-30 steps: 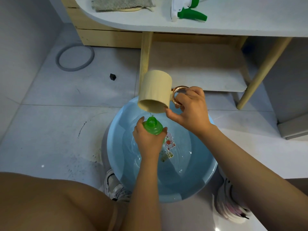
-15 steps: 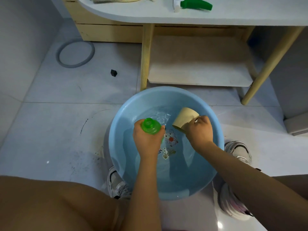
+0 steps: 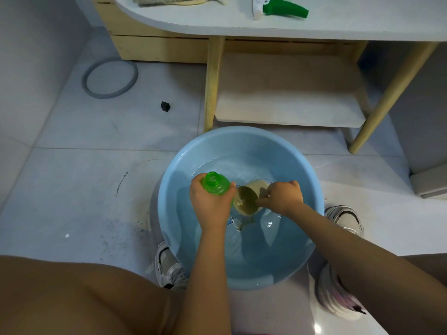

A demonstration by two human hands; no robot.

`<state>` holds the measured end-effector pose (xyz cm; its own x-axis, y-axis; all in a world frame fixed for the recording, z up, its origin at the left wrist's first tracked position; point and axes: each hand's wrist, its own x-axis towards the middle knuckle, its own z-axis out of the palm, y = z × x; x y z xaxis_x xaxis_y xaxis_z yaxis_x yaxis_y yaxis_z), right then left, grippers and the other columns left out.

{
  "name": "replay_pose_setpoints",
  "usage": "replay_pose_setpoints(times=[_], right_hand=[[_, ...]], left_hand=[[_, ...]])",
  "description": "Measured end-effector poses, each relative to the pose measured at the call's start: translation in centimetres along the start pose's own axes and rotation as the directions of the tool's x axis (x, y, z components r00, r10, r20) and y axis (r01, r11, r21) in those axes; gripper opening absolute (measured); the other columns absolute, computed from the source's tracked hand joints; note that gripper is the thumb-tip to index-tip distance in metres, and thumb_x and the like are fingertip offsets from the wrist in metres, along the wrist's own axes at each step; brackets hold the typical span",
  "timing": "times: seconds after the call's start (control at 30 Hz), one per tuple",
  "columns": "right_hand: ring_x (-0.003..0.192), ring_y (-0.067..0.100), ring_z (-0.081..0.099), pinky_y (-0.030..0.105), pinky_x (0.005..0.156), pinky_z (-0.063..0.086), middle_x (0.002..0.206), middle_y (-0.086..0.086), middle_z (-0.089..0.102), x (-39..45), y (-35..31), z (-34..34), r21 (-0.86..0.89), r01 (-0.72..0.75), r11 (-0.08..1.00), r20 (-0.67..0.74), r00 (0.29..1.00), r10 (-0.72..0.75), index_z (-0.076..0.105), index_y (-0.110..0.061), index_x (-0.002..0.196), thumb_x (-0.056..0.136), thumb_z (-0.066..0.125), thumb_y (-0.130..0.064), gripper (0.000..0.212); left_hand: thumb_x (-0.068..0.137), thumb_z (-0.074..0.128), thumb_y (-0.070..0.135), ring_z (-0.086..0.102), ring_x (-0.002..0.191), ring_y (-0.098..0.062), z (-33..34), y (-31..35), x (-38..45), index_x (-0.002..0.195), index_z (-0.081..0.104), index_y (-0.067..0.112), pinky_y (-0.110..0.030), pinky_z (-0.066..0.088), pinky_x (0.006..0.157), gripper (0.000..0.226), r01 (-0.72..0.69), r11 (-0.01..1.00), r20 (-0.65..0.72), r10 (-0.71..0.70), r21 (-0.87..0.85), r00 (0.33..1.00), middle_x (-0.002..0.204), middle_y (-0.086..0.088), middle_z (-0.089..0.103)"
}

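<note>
Mug [image 3: 248, 199] dipped lower, right hand [image 3: 281, 198] gripping; left hand [image 3: 212, 206] holds bottle [image 3: 215, 183].

**Blue, Green and Pale Wood**

The basin [image 3: 242, 136] was a plain light blue all over, without pattern on its wall. The bottle [image 3: 215, 183] was a bright, see-through green. The cup [image 3: 249, 199] was cream-beige outside and a darker, muddier brown inside.

The floor [image 3: 72, 189] was pale grey tile with thin joint lines, marked by a dark curved scuff and scattered black specks. On it lay a mid-grey ring [image 3: 106, 96] and a small black block [image 3: 165, 106].

The surface [image 3: 338, 22] was off-white on top, with legs [image 3: 212, 83] of light yellowish wood. On it were a green-and-white spray head [image 3: 283, 8] and a grey-beige cloth [image 3: 174, 0]. One shoe [image 3: 338, 303] was white with pink and black touches.
</note>
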<state>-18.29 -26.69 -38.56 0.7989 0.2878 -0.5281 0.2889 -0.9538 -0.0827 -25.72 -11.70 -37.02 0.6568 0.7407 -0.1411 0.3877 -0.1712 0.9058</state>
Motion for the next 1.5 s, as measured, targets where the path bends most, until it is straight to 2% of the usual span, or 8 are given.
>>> replay_pose_setpoints(times=[0.07, 0.17, 0.37, 0.7, 1.0, 1.17, 1.33, 1.5], right_hand=[[0.065, 0.021, 0.046, 0.029, 0.067, 0.034, 0.057, 0.0, 0.042, 0.4, 0.9, -0.5, 0.319, -0.101, 0.942, 0.055, 0.995, 0.088, 0.041, -0.016, 0.054, 0.085, 0.054, -0.048, 0.047], [0.055, 0.018, 0.035, 0.029, 0.054, 0.029, 0.059, 0.003, 0.038, 0.6, 1.5, -1.4, 0.671, -0.213, 0.71, 0.142, 0.977, 0.159, 0.039, -0.013, 0.056, 0.081, 0.063, -0.037, 0.042], [0.06, 0.017, 0.037, 0.029, 0.064, 0.031, 0.059, 0.001, 0.045, 0.4, 1.8, -4.9, 0.871, -0.108, 0.478, 0.05, 0.99, 0.134, 0.05, -0.018, 0.056, 0.078, 0.065, -0.038, 0.033], [0.046, 0.009, 0.024, 0.02, 0.043, 0.02, 0.054, -0.002, 0.027, -1.0, -0.7, -9.3, 0.736, 0.234, 0.635, -0.275, 0.961, -0.036, 0.033, -0.015, 0.055, 0.08, 0.07, -0.037, 0.049], [0.055, 0.017, 0.023, 0.015, 0.049, 0.022, 0.053, 0.0, 0.027, -1.2, -1.8, -9.6, 0.485, 0.469, 0.738, -0.56, 0.815, -0.149, 0.036, -0.011, 0.054, 0.076, 0.072, -0.04, 0.05], [0.049, 0.016, 0.02, 0.017, 0.057, 0.023, 0.048, -0.005, 0.018, -1.3, -2.3, -9.7, 0.408, 0.539, 0.737, -0.637, 0.746, -0.193, 0.021, -0.023, 0.051, 0.067, 0.053, -0.057, 0.049], [0.045, 0.013, 0.028, 0.025, 0.075, 0.024, 0.046, -0.008, 0.022, -1.1, -2.2, -9.7, 0.345, 0.506, 0.791, -0.643, 0.741, -0.194, 0.022, -0.025, 0.052, 0.072, 0.061, -0.046, 0.049], [0.051, 0.008, 0.033, 0.022, 0.079, 0.02, 0.047, -0.01, 0.028, -1.1, -2.3, -9.8, 0.288, 0.501, 0.816, -0.649, 0.729, -0.218, 0.031, -0.021, 0.053, 0.071, 0.056, -0.055, 0.046]], left_hand=[[0.055, 0.088, 0.022, 0.061, 0.086, -0.019, 0.0, -0.1, 0.0, 0.094, 0.049, 0.029, -0.033, 0.052, 0.079, 0.056, -0.002, 1.0, -0.01, 0.002, -0.001, 1.0, 0.093, 0.002, 0.061], [0.054, 0.087, 0.02, 0.061, 0.085, -0.019, -0.1, 0.2, -0.1, 0.091, 0.048, 0.032, -0.035, 0.052, 0.08, 0.054, -0.012, 1.0, -0.019, 0.012, -0.002, 1.0, 0.092, 0.002, 0.061], [0.054, 0.087, 0.026, 0.061, 0.09, -0.02, -0.1, 0.4, -0.3, 0.085, 0.046, 0.04, -0.036, 0.052, 0.081, 0.053, 0.013, 1.0, 0.033, -0.013, 0.004, 0.999, 0.096, 0.003, 0.061], [0.058, 0.087, 0.026, 0.06, 0.089, -0.018, 0.4, 1.7, -0.5, 0.088, 0.046, 0.034, -0.031, 0.05, 0.08, 0.051, 0.007, 0.998, 0.128, -0.015, 0.062, 0.992, 0.096, 0.003, 0.061], [0.06, 0.087, 0.028, 0.057, 0.091, -0.016, 0.3, 2.1, -0.4, 0.097, 0.048, 0.027, -0.025, 0.042, 0.075, 0.053, 0.027, 0.995, 0.163, -0.043, 0.1, 0.986, 0.102, 0.002, 0.06], [0.06, 0.086, 0.026, 0.055, 0.086, -0.014, 0.3, 2.3, -0.5, 0.096, 0.049, 0.026, -0.025, 0.043, 0.072, 0.052, 0.023, 0.995, 0.173, -0.04, 0.1, 0.984, 0.096, 0.006, 0.057], [0.06, 0.086, 0.028, 0.057, 0.091, -0.016, 0.2, 2.2, -0.5, 0.097, 0.049, 0.026, -0.025, 0.044, 0.075, 0.052, 0.033, 0.994, 0.17, -0.05, 0.102, 0.984, 0.099, 0.004, 0.06], [0.061, 0.086, 0.027, 0.056, 0.089, -0.014, 0.1, 2.5, -0.5, 0.098, 0.049, 0.025, -0.024, 0.041, 0.073, 0.052, 0.044, 0.994, 0.18, -0.062, 0.104, 0.982, 0.098, 0.006, 0.058]])
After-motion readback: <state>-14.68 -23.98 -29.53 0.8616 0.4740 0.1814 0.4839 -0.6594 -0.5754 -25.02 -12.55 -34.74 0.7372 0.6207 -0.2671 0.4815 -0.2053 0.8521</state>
